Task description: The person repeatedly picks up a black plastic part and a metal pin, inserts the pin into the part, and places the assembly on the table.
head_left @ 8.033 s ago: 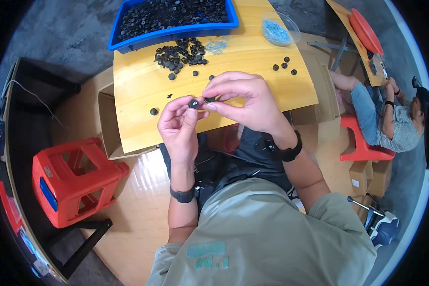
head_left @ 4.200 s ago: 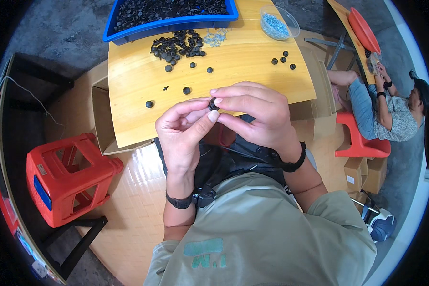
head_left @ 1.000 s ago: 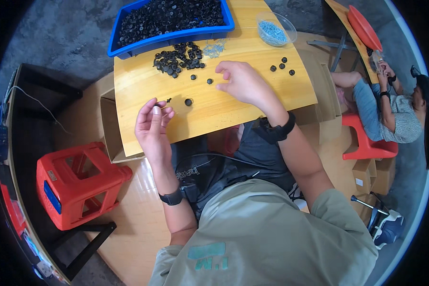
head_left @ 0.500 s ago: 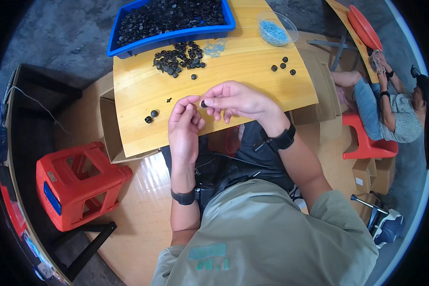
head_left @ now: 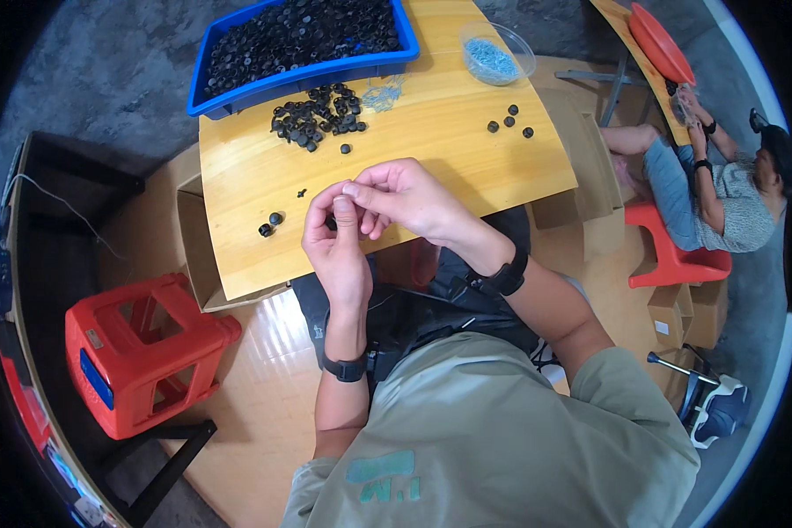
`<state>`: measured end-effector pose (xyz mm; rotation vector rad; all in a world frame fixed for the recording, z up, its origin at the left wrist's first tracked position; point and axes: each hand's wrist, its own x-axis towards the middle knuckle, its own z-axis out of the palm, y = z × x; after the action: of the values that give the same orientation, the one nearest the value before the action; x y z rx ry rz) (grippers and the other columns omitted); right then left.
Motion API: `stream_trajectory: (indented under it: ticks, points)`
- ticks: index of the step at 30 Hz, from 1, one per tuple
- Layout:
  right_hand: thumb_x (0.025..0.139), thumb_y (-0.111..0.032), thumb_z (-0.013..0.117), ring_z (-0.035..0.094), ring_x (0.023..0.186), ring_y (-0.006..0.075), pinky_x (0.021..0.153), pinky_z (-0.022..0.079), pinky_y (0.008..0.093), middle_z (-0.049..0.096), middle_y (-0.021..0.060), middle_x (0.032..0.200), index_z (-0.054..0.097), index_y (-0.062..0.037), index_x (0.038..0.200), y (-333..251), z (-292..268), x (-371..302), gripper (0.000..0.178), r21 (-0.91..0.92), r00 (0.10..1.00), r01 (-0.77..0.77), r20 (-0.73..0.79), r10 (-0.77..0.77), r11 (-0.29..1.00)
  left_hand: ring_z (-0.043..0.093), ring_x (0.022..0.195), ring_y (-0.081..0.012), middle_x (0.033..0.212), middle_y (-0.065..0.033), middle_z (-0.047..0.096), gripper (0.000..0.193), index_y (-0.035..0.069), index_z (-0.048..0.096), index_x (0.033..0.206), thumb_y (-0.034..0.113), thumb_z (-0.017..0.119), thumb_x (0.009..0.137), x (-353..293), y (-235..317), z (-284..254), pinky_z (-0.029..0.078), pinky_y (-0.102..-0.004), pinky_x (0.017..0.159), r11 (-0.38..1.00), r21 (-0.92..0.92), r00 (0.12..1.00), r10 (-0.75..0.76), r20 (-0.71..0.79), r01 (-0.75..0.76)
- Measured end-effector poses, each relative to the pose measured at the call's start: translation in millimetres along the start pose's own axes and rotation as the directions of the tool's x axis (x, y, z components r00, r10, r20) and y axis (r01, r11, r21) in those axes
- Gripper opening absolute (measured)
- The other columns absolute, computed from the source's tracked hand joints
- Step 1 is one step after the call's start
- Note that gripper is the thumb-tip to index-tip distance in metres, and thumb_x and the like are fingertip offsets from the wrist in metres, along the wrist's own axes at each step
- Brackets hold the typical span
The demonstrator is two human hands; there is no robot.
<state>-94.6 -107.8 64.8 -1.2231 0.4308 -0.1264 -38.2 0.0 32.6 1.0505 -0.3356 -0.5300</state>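
Observation:
Above the near edge of the yellow wooden table (head_left: 449, 132), my two hands meet at the fingertips. My left hand (head_left: 336, 242) is closed around a small black round part (head_left: 331, 222), which shows between its fingers. My right hand (head_left: 409, 201) pinches thumb and finger against the left fingertips; what it grips, if anything, is hidden. Left of the hands lie two black round parts (head_left: 275, 218) and a tiny black piece (head_left: 302, 193). Beyond them is a loose pile of black parts (head_left: 312, 125), with one part (head_left: 346, 149) just in front of it.
A blue tray (head_left: 238, 101) full of black parts stands at the back. Thin pale-blue pins (head_left: 384, 93) lie beside the pile; more fill a clear bowl (head_left: 525, 57). Several black parts (head_left: 509, 121) sit at right. A red stool (head_left: 106, 352) is at left; a seated person (head_left: 730, 207) works at far right.
My right hand has come in closer against the left fingertips. The black part, earlier at my right fingertips, now shows within my left hand. The whole view has shifted slightly.

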Motion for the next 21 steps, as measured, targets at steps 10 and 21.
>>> stream_trajectory:
  ticks: [10,21]
  points:
    - [0.082,-0.012,0.064,0.065,0.065,0.0173,0.058,0.052,0.0280,0.066,0.0103,0.075,0.066,0.0010,0.087,-33.3,-94.9,37.8,0.014,-0.743,0.930,-0.082,-0.298,-0.217,0.665,0.038,0.062,-0.0084,0.078,-0.0009,0.046,0.024,0.003,0.054,0.106,0.024,0.047,0.099,7.5,-7.4,-12.4,0.035,-0.0212,0.055,0.864,-0.427,0.962,-0.212,0.175,0.268]
    - [0.076,-0.014,0.065,0.065,0.085,0.0344,0.078,0.052,0.0398,0.067,0.0202,0.086,0.070,-0.0035,0.085,-44.5,-160.7,119.6,0.014,-0.860,0.779,-0.295,-0.469,-0.417,0.416,0.040,0.065,-0.0092,0.083,-0.0031,0.049,0.022,0.002,0.053,0.111,0.019,0.048,0.098,18.8,-23.2,-28.9,0.035,-0.0206,0.056,0.789,-0.502,0.925,-0.219,0.310,0.355]
